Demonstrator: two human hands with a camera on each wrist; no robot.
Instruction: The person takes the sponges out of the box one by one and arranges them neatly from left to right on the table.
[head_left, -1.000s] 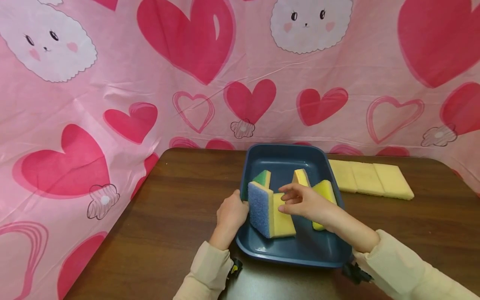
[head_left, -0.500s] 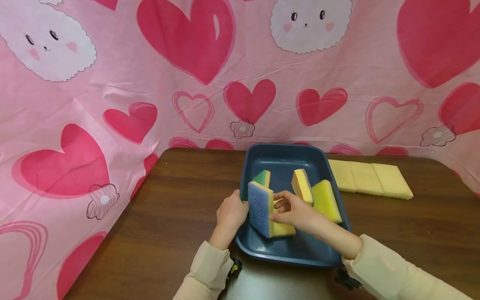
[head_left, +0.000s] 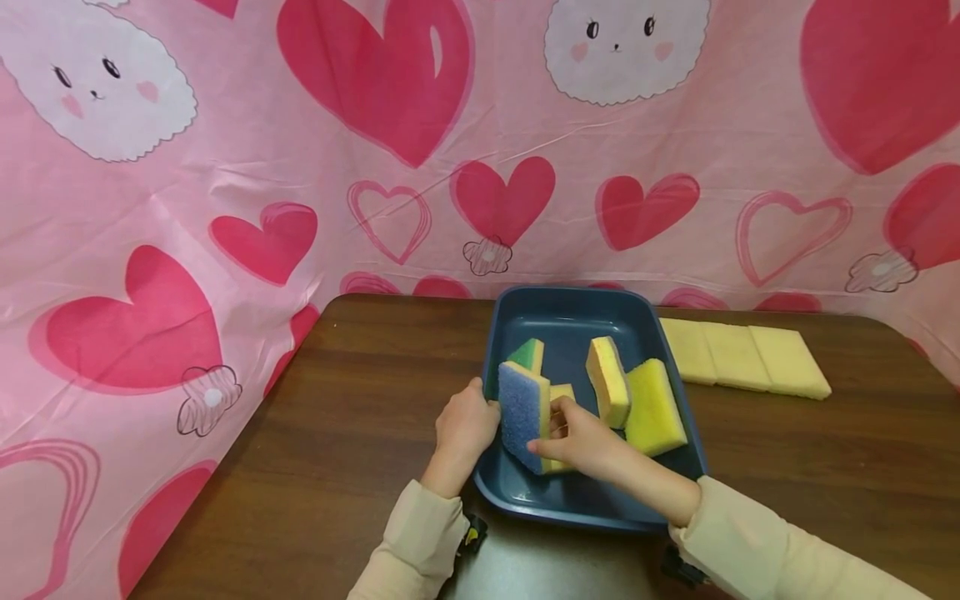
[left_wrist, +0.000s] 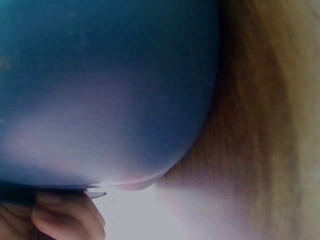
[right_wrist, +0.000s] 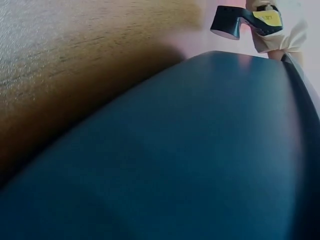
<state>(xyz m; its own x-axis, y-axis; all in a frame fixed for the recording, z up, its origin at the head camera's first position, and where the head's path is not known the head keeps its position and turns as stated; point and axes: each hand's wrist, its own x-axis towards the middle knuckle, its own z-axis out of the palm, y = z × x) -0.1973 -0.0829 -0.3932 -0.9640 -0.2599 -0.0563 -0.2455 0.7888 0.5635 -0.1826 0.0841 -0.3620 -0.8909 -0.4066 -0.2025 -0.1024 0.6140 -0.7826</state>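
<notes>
A dark blue tub (head_left: 573,310) holds several scouring sponges. At its left rim my left hand (head_left: 465,425) grips the edge; in the left wrist view, its curled fingers (left_wrist: 70,215) show below the tub's outer wall (left_wrist: 125,75). My right hand (head_left: 588,446) pinches the right edge of an upright blue-and-yellow sponge (head_left: 519,412), thumb on the blue face. Behind that hand lies a yellow sponge (head_left: 561,390), partly covered. A green-and-yellow sponge (head_left: 528,357) stands behind the blue one. The right wrist view shows the tub's outer wall (right_wrist: 175,160) and hides the right hand.
On the tub's right side, a yellow sponge (head_left: 607,379) stands on edge and a bright yellow one (head_left: 654,408) leans by the wall. Three pale yellow sponges (head_left: 735,354) lie in a row on the wooden table (head_left: 360,400). A pink heart-patterned cloth (head_left: 390,83) hangs behind.
My right hand has moved left and down from over the yellow sponge to the blue sponge's edge and now pinches it. The left hand keeps its grip on the rim.
</notes>
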